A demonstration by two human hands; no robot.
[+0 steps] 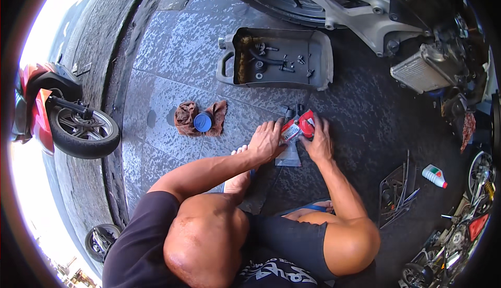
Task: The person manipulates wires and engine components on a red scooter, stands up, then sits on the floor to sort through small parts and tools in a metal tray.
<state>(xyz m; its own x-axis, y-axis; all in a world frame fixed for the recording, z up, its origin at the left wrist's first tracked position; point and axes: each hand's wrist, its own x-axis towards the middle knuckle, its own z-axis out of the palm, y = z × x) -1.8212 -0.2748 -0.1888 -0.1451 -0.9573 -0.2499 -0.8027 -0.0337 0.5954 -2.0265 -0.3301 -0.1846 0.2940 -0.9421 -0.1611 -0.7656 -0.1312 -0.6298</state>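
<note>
1. Red and white plastic wraps the small packet [298, 127], which lies on the dark paving [360, 115] right between both hands, just ahead of the squatting person's knees.
2. Left hand [267, 140] closes its fingers over the packet's left end; right hand [318, 142] grips the right, redder end. Both are grasping it, neither is released.
3. The packet's long axis runs roughly left to right, tilted slightly up toward the right, so each hand sits at one end; neither is clearly nearer.
4. A clear flat wrapper [288, 155] lies under and just behind the packet, touching the ground below the left hand.
5. A grey cut-open jug used as a tray [323, 53] with bolts and small parts sits ahead of the hands, apart from them.
6. A brown rag [185, 116] with a blue cap [202, 122] on it lies to the left; a white bottle [433, 175] and a rack of tools [396, 194] lie to the right.
7. A motorcycle swingarm [344, 6] and wheel stand beyond the tray.
</note>
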